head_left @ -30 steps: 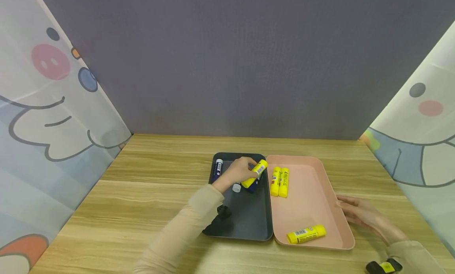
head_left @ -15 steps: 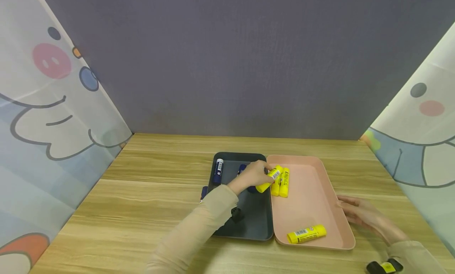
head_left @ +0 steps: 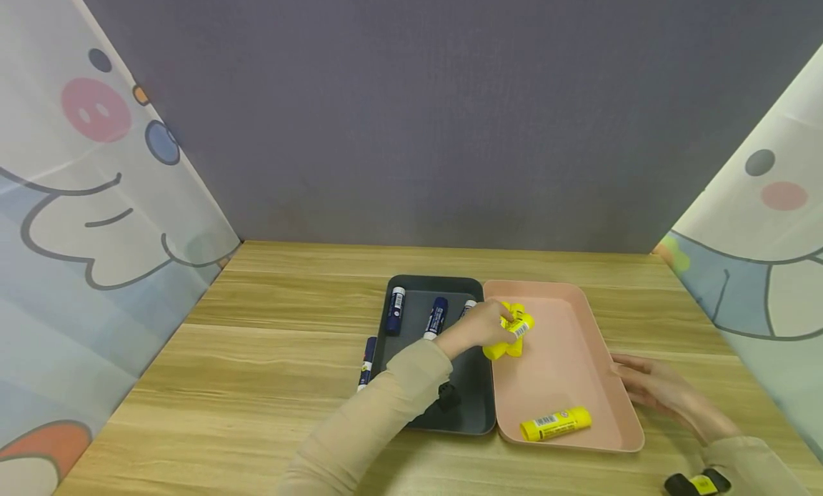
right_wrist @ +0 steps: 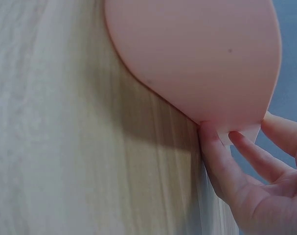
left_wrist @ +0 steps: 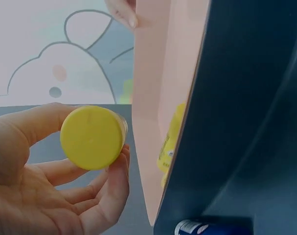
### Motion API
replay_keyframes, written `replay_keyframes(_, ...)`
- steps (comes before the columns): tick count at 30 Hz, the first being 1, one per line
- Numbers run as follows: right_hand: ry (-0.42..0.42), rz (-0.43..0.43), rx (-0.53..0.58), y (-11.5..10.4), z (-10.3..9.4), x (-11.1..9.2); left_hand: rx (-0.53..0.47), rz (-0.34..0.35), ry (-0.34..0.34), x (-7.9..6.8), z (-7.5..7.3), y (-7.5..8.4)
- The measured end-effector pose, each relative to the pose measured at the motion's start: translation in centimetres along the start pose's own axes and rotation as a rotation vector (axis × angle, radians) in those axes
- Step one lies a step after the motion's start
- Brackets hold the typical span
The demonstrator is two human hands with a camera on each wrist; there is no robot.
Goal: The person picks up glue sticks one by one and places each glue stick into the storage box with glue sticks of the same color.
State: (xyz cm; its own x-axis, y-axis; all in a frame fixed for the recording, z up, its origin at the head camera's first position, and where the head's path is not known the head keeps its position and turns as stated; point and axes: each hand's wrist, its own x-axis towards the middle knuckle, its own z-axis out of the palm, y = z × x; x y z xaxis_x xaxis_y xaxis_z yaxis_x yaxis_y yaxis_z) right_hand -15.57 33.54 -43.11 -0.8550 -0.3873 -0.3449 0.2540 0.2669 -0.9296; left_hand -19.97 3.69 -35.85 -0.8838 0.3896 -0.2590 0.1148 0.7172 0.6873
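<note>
My left hand (head_left: pixel 482 326) pinches a yellow glue stick (head_left: pixel 522 326) between thumb and fingers, above the far left corner of the pink tray (head_left: pixel 553 367). In the left wrist view the round end of this glue stick (left_wrist: pixel 92 137) faces the camera. Two more yellow glue sticks (head_left: pixel 516 348) lie right below, partly covered by the hand and the held one. Another yellow glue stick (head_left: pixel 556 423) lies near the tray's front edge. My right hand (head_left: pixel 652 389) grips the tray's right side, thumb at the rim and fingertips low on the outer wall (right_wrist: pixel 207 98).
A dark grey tray (head_left: pixel 472 403) stands against the pink tray's left side. Inside are blue glue sticks with white ends (head_left: pixel 395 311), one partly behind the left hand. A blue stick (head_left: pixel 367 364) lies on the wooden table by the grey tray's left wall. A grey panel (head_left: pixel 444 124) rises behind.
My left hand has carried the yellow glue stick rightward from over the grey tray to over the yellow glue sticks in the pink tray. The right hand has stayed put.
</note>
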Motion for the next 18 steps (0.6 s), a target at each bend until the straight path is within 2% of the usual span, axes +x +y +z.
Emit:
replay_keyframes(5,0.022,0.046,-0.055,-0.1,0.1,0.0,0.08,0.015,-0.037,0.2,0.5,0.5)
replay_keyframes(12,0.028,0.047,-0.063,-0.1,0.2,0.0,0.197,0.051,-0.064,0.8,1.3,0.9)
replay_keyframes(18,0.033,0.047,-0.059,-0.2,0.3,0.0,0.241,0.029,-0.119,1.3,2.3,1.1)
